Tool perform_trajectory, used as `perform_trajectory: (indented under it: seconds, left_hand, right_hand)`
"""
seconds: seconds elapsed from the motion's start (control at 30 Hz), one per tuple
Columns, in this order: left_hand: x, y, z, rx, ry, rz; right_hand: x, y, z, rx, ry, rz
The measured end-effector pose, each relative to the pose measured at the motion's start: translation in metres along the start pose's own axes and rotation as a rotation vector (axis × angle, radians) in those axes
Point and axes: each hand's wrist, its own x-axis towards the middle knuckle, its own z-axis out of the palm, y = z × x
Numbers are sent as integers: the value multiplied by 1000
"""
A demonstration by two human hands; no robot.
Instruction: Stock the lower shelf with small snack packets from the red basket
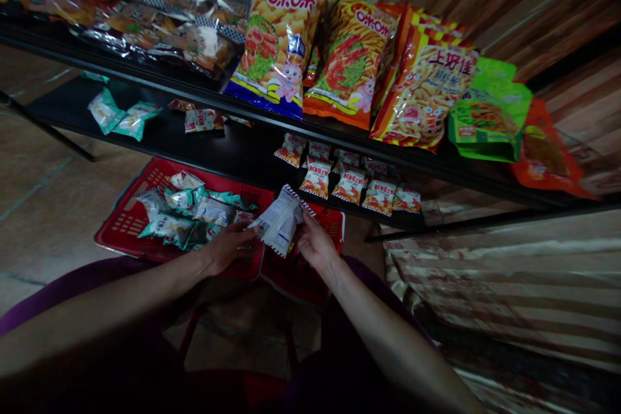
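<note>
A small white snack packet [280, 221], its printed back facing up, is held over the right part of the red baskets. My right hand [313, 240] grips its right edge between thumb and fingers. At the packet's lower left corner is my left hand [233, 246], its fingers apart over the left red basket [119, 223]. Whether its fingertips touch the packet is hard to tell. Several teal and white packets [169, 226] lie in that basket. The right red basket [334, 223] is partly hidden by my right hand and the packet.
Small orange and white packets [349, 184] stand in rows on the lower black shelf [252, 158], with teal packets [138, 118] at its left. The upper shelf [194, 87] holds large snack bags [276, 39]. A striped curtain [509, 284] hangs at the right.
</note>
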Motion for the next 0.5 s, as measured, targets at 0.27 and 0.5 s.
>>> perform_trajectory:
  seconds: [0.27, 0.5]
  left_hand:
    - [-7, -24, 12, 7, -48, -121]
    - [-3, -19, 18, -88, -1, -82]
  right_hand:
    - [2, 7, 4, 54, 9, 23]
    - [-8, 8, 14, 37, 39, 4]
